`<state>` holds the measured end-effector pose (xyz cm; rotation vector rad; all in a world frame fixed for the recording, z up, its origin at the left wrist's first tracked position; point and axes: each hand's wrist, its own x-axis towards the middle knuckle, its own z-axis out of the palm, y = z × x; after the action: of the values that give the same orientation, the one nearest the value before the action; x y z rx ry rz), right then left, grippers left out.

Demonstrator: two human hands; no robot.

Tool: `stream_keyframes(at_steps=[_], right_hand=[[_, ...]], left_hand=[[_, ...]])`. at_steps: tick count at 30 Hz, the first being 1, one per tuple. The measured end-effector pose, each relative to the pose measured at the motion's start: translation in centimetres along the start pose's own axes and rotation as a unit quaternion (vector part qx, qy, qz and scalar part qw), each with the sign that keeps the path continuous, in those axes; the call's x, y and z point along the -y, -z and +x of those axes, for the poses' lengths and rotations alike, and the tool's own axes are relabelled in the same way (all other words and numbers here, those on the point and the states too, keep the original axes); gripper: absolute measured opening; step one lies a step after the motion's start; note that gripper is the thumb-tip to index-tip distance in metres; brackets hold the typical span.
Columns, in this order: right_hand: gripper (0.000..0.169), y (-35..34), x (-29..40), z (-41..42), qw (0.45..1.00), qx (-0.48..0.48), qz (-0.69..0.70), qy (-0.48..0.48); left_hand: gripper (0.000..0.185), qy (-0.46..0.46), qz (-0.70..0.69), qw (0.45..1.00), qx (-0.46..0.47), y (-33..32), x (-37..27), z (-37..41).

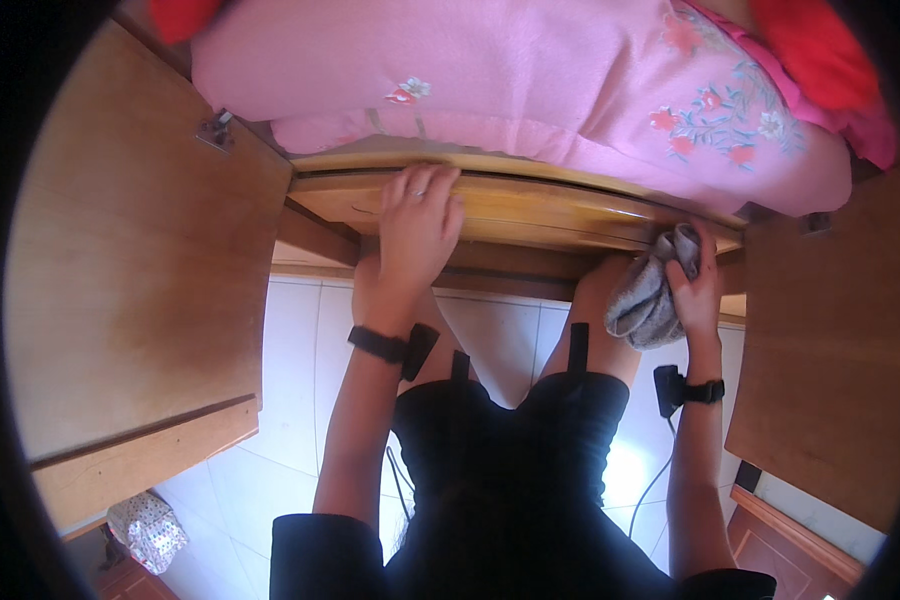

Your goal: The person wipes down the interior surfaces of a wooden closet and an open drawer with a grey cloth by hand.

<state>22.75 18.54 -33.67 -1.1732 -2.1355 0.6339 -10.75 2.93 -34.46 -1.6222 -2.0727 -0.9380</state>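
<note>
A wooden drawer front runs across the cabinet before me, with a dark gap along its top edge. Over that edge, left of the middle, bend the fingers of my left hand, which wears a ring. My right hand grips a bunched grey cloth at the drawer front's right end. Part of the cloth hangs below the fingers, and the fingertips are partly hidden behind it.
Pink embroidered fabric bulges over the shelf edge above the drawer. Wooden doors stand open at left and right. A red cloth lies at upper right. A patterned bag is low at left, near the tiled floor.
</note>
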Motion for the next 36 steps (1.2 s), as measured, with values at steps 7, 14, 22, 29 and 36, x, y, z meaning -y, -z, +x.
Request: stream_keyframes(at_steps=[7,14,22,29,36], right_hand=[[0.060,-0.1,1.7,1.9,0.994,0.059,-0.085,-0.033],[0.059,0.6,2.6,0.6,0.986,0.108,-0.109,-0.065],[0.051,1.5,2.4,-2.8,0.981,0.117,-0.126,-0.083],[0.043,2.8,3.6,-4.4,0.976,0.143,-0.092,-0.138],[0.050,2.4,2.1,-5.5,0.969,0.168,-0.081,-0.164]], left_hand=[[0.023,-0.034,-0.015,0.997,0.067,-1.5,-0.1,2.0],[0.026,-0.014,-0.018,0.993,0.115,0.2,-0.8,0.1],[0.027,-0.015,-0.021,0.989,0.143,1.7,-2.2,-2.8],[0.031,-0.001,-0.011,0.985,0.173,2.6,-3.6,-5.1],[0.033,0.017,0.009,0.981,0.194,1.8,-3.9,-7.5]])
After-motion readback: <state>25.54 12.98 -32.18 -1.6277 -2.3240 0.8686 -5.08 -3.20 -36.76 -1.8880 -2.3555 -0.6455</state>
